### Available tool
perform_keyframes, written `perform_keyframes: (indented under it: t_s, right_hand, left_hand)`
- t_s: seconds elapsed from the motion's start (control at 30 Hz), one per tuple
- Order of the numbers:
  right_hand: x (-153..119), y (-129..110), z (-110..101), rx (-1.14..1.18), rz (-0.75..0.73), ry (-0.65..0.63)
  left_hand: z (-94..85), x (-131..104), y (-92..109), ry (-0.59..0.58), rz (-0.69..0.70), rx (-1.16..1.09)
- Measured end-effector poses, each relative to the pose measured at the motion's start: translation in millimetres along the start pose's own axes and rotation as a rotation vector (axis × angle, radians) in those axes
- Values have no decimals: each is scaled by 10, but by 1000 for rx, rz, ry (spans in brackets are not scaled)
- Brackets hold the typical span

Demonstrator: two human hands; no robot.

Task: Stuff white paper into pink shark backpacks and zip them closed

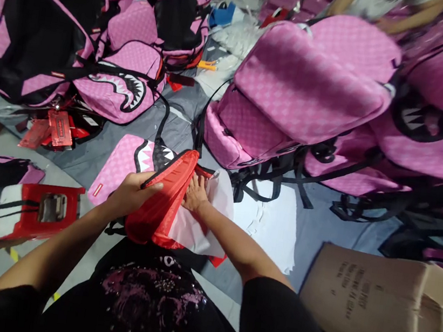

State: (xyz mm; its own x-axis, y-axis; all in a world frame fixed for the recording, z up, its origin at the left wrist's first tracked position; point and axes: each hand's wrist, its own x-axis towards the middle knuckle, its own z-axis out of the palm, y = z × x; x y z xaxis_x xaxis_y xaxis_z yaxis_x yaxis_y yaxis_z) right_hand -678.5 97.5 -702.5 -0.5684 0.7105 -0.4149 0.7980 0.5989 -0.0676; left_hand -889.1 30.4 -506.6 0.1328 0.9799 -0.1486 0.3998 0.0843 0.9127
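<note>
A small pink checkered bag (117, 166) with a shark-mouth print lies in front of me, its front panel folded back and its red lining (154, 209) showing. My left hand (136, 193) is closed on the edge of that panel, thumb over the lining. Inside the opening, my right hand (197, 191) reaches in with fingers stretched out, against the lining and a white sheet (196, 233). The sheet sticks out of the bag toward me. Black straps (164, 117) run from the bag's far side.
White paper sheets (271, 221) lie to the right, near a cardboard box (362, 304). Pink backpacks (314, 80) are piled beyond and to both sides. Red tags (60, 127) hang at left, above a red-and-white container (31, 212). Another person's arm (416, 17) shows at the back.
</note>
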Motion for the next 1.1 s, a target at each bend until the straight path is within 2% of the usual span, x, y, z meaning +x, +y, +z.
perform_keyframes:
  t_s: [0.17, 0.27, 0.33, 0.47, 0.53, 0.63, 0.8, 0.9, 1.0, 1.1]
  right_hand:
    - [-29, -129, 17, 17, -130, -87]
    - [5, -191, -1, 31, -158, -63]
    - [-11, -180, -7, 15, -179, -54]
    - [-89, -120, 5, -42, -205, -148]
    - [-102, -119, 10, -35, -262, -160]
    - [-88, -156, 12, 16, -322, -98]
    - [-48, -287, -21, 46, -297, -63]
    - [-127, -306, -75, 24, -249, -41]
    - [-425, -173, -138, -6, -165, 48]
    - [-898, 53, -145, 53, -27, 303]
  left_hand:
    - [89, 15, 95, -51, 28, 18]
    - [103, 20, 106, -42, 51, 27]
    - [91, 18, 92, -28, 69, 20]
    - [58, 12, 44, -18, 60, -8]
    - [41, 12, 14, -10, 50, -6]
    - [2, 16, -54, 22, 16, -29]
    - [-54, 66, -194, 152, -163, -90]
    - [-74, 94, -244, 183, -187, -54]
    - [-106, 81, -268, 176, -163, 35]
    - [-160, 35, -289, 253, -52, 365]
